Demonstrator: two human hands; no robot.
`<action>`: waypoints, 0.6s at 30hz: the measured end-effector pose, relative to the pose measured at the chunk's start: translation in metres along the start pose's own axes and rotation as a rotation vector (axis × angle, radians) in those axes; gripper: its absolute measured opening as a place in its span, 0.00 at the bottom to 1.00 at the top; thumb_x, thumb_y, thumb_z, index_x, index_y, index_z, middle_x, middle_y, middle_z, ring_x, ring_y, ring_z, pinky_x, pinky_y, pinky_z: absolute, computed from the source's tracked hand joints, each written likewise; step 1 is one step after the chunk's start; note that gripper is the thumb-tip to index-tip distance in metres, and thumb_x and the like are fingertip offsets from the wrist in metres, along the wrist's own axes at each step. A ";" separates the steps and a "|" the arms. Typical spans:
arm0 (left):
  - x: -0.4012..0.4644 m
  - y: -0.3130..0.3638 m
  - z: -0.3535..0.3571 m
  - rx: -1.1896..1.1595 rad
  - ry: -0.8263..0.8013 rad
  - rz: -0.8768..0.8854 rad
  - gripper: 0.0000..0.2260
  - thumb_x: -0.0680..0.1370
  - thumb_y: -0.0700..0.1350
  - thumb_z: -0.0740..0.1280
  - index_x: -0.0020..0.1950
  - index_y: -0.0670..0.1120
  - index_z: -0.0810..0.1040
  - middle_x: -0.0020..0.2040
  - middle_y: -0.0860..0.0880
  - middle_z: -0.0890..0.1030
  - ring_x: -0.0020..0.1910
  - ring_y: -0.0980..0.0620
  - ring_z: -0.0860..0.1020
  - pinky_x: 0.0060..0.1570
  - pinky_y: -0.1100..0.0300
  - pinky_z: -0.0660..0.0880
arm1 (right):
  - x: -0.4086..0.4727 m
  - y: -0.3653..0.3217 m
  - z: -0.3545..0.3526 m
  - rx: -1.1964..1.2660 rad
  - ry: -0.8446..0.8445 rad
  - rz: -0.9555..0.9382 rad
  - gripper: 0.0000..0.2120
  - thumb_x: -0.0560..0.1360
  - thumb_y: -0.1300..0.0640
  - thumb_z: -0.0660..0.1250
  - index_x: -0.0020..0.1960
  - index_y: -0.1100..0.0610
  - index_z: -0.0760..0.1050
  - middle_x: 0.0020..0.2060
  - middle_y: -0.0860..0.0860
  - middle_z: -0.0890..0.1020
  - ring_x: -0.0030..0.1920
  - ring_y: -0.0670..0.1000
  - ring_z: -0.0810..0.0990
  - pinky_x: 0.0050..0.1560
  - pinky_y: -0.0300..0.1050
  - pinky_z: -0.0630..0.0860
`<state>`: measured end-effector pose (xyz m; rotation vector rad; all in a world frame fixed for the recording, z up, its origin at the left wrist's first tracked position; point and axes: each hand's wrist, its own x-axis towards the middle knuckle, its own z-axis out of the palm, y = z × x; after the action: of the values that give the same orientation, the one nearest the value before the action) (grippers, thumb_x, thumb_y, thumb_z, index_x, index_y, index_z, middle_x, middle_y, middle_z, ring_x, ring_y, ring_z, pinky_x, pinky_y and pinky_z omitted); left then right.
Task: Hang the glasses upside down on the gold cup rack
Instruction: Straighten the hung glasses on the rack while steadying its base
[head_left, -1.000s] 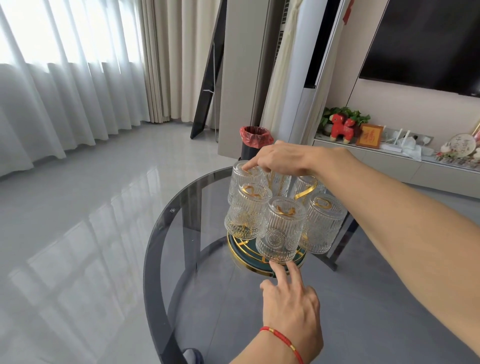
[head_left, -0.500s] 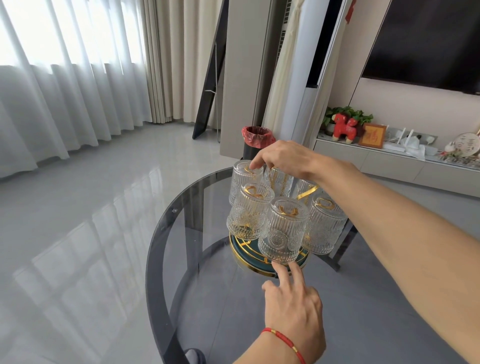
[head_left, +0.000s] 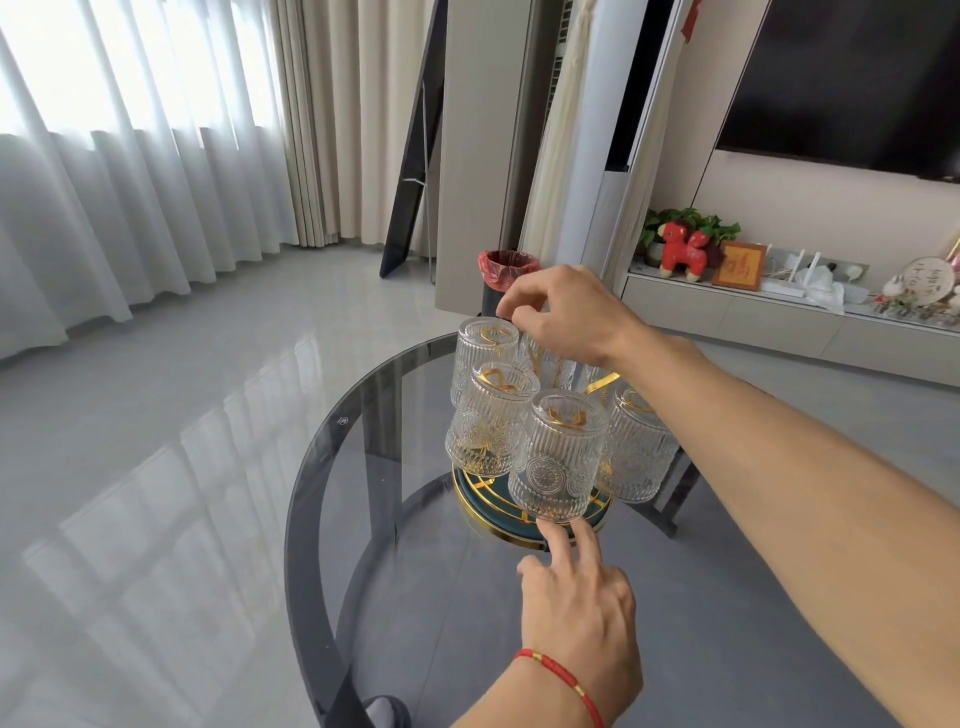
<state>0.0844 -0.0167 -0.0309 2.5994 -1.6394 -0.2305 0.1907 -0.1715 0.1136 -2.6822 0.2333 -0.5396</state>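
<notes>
Ribbed clear glasses (head_left: 563, 460) hang upside down on the gold cup rack (head_left: 524, 512), which stands on the round smoked-glass counter (head_left: 322, 519), toward its far half. The rack's dark green, gold-rimmed base sits well inside the counter's curved left edge, with bare glass surface all around it on the near and left sides. Beyond that edge there is only open grey tiled floor (head_left: 156, 441) up to the white curtains (head_left: 104, 208). Behind the rack, off the counter, stands a dark bin with a red liner (head_left: 506, 267).

The left hand (head_left: 576, 608) lies palm down on the counter just in front of the rack, its first two fingers stretched forward. Their tips reach the base's near rim beneath the closest glass, and it holds nothing. A red cord bracelet (head_left: 561, 678) circles its wrist.

The right hand (head_left: 563, 317) comes in from the right, forearm crossing above the rack's right side. It hovers over the back of the rack with fingers curled downward and thumb and fingertips pinched close at the top, beside the rear left glass (head_left: 485, 345). What they pinch is hidden, so its grip cannot be told.
</notes>
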 end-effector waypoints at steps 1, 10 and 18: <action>0.000 0.000 0.000 0.002 0.003 -0.002 0.17 0.78 0.47 0.65 0.64 0.41 0.75 0.79 0.33 0.52 0.76 0.27 0.49 0.58 0.40 0.69 | -0.004 -0.001 0.000 0.013 0.103 -0.030 0.11 0.77 0.57 0.65 0.49 0.53 0.86 0.42 0.46 0.86 0.44 0.40 0.80 0.43 0.30 0.71; -0.007 -0.013 0.002 0.024 0.126 0.057 0.14 0.77 0.49 0.63 0.59 0.44 0.77 0.77 0.36 0.59 0.73 0.33 0.59 0.52 0.46 0.69 | -0.074 -0.017 0.000 -0.134 0.271 -0.037 0.07 0.75 0.51 0.67 0.43 0.53 0.80 0.37 0.45 0.82 0.39 0.47 0.77 0.43 0.47 0.76; -0.012 -0.020 0.002 0.033 0.101 0.093 0.14 0.78 0.49 0.63 0.60 0.44 0.76 0.82 0.38 0.52 0.77 0.34 0.54 0.56 0.44 0.71 | -0.096 -0.025 0.026 -0.398 -0.037 0.184 0.42 0.72 0.24 0.57 0.74 0.54 0.68 0.65 0.54 0.80 0.69 0.60 0.72 0.69 0.60 0.68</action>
<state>0.0974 0.0027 -0.0349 2.5042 -1.7378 -0.0672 0.1155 -0.1170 0.0691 -3.0038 0.6289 -0.4217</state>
